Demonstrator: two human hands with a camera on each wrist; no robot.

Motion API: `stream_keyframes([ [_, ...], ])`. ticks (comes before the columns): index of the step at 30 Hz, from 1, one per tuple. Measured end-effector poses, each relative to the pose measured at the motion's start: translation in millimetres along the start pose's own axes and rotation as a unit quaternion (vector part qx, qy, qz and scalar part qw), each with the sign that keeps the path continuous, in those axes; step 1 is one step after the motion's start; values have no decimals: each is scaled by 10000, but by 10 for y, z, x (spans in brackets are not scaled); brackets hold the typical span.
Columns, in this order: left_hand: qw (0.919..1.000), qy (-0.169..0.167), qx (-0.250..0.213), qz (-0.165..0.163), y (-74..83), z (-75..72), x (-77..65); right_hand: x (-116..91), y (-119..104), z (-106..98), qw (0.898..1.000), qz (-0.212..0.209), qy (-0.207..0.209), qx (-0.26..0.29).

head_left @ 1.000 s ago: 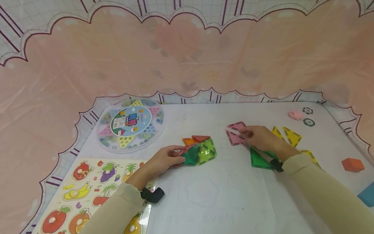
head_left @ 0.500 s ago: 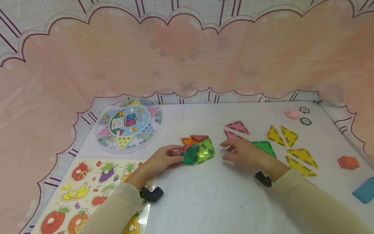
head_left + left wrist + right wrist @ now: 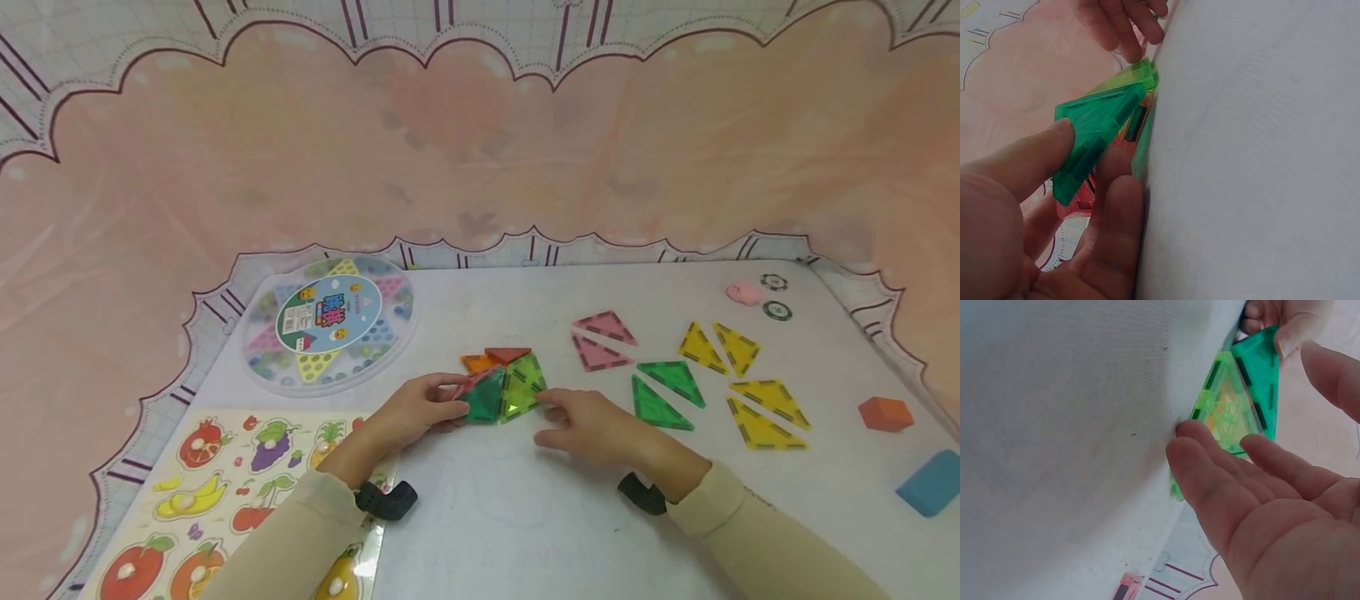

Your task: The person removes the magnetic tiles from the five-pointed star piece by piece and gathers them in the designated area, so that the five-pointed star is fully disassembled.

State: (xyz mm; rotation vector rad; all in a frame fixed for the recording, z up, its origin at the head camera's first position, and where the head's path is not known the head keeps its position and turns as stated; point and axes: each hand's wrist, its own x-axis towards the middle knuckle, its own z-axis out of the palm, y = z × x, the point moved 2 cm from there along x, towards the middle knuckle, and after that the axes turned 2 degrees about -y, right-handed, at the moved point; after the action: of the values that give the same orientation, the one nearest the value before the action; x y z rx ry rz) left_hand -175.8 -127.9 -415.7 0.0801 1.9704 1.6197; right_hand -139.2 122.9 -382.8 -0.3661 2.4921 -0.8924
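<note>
While the left grip [image 3: 414, 410] pinches the dark green tile [image 3: 486, 397], thumb laid on its face and fingers curled beneath, the right grip [image 3: 588, 425] is released, its fingers extended toward the light green tile [image 3: 522, 387]. From where I stand, a fingertip is right at that tile's edge, though I can't tell whether it touches. The two tiles meet side by side, tilted up off the desk [image 3: 465, 533], in a small cluster near its middle; the red tile [image 3: 508, 355] and the orange tile [image 3: 476, 364] show just behind them. To the right lie loose pieces: two pink triangles [image 3: 605, 326], two green triangles [image 3: 672, 383] nearer the person, and four yellow triangles [image 3: 771, 400] farther right. Past those are a pink figure [image 3: 744, 292] beside two round chips [image 3: 777, 311], an orange block [image 3: 885, 414] and a blue block [image 3: 930, 483]. Over on the left, a round game box [image 3: 330, 312] sits toward the back, and the left sleeve [image 3: 300, 533] crosses above a fruit board [image 3: 225, 417]
</note>
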Motion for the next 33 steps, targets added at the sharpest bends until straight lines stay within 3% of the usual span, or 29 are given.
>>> stream_keyframes([
  [9, 9998, 8, 91, -153, 7, -24, 3, 5, 35, -23, 9992, -337, 131, -174],
  [22, 9990, -234, 370, -60, 35, -52, -29, 56, 64, -39, 9987, -445, 171, -201],
  [27, 9971, -498, 539, -196, 37, -50, -105, 87, 74, -60, 9985, -422, 264, -233],
  [33, 9916, -1016, 803, -43, 44, 47, -183, 167, 111, -102, 9985, -392, 370, -128],
])
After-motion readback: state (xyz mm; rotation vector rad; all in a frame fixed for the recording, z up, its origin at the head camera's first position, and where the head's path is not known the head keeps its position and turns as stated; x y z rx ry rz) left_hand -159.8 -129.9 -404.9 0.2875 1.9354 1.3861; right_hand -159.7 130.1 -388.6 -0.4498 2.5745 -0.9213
